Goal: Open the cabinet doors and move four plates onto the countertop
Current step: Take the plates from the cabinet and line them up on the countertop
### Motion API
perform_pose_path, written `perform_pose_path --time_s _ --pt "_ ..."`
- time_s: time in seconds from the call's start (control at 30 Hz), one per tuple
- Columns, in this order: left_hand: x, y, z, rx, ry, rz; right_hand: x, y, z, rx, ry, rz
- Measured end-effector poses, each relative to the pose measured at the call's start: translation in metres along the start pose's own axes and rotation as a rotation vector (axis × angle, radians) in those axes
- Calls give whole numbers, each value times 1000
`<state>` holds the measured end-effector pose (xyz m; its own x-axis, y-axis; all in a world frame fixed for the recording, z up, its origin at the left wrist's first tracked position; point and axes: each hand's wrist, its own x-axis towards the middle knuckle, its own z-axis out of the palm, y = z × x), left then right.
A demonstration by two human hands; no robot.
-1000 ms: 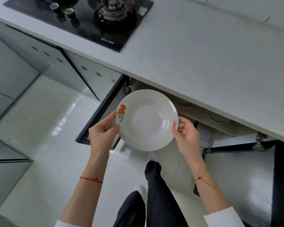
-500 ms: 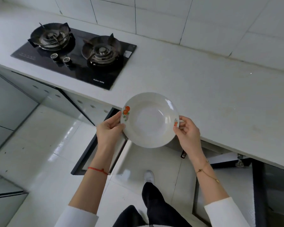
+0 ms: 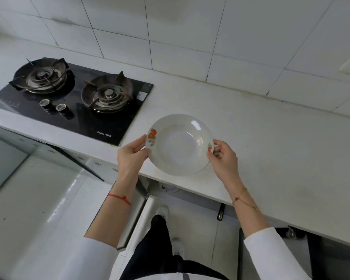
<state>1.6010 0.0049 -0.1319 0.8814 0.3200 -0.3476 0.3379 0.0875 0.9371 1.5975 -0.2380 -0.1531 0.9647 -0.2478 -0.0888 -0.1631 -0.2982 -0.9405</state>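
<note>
The deep white plate with fruit decals hangs level between the two hands, the left hand pinching its rim on one side and the right hand pinching the opposite rim, both equally near. The plate is round with no long axis and holds nothing; the white countertop lies directly below and beyond the fingers, its near edge under the plate's near rim. Judging from this, setting it down needs a short forward and downward move; no other plates are visible on the counter.

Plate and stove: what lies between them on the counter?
Only bare counter separates the plate from the stove, per the head view.
</note>
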Motion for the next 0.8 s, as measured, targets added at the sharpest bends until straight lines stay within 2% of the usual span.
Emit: perform_pose_path --time_s 0.53,0.8 --pt "244 49 69 44 -93 -59 217 -19 78 -159 161 87" --pt "344 58 103 45 -114 -54 311 -18 111 -184 181 140"
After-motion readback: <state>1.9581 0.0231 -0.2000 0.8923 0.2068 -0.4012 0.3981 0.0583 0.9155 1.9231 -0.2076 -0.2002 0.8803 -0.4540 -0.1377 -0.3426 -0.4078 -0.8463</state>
